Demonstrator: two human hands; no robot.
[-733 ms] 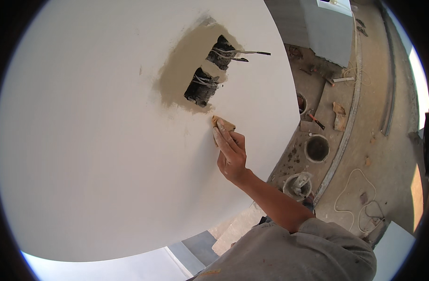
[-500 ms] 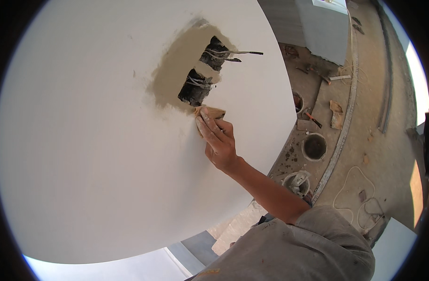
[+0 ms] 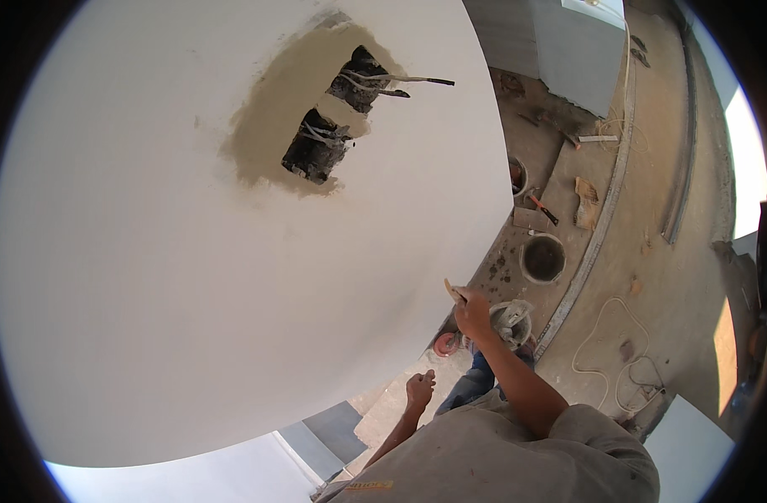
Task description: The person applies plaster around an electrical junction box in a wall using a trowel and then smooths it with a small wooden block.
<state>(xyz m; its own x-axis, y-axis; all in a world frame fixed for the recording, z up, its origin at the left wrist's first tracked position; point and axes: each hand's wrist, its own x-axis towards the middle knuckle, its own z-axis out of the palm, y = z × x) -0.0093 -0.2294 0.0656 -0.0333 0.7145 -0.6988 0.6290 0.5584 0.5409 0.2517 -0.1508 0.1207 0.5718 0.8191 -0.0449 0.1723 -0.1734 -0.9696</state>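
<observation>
In front of me a white wall (image 3: 232,293) carries a damp beige plaster patch (image 3: 262,126) around two dark box openings. Loose wires (image 3: 408,80) stick out of the upper opening (image 3: 360,82); more show in the lower one (image 3: 318,144). Away from the patch, by the wall's right edge, my right hand (image 3: 474,315) is closed on a thin tan pad (image 3: 452,291), seen nearly edge-on; its material is unclear. My left hand (image 3: 419,391), lower and nearer my body, has its fingers curled in. Whether it holds anything small is hidden.
Beneath my right hand stands a bucket with tools (image 3: 511,323); another bucket (image 3: 542,257) is beyond it. A red round object (image 3: 446,344) lies near my legs. A hammer (image 3: 544,208), torn cardboard (image 3: 586,203) and a looped cable (image 3: 605,369) lie on the floor.
My right hand has left the plaster patch below the lower opening and come down and right with the tan pad. My left hand has come into view.
</observation>
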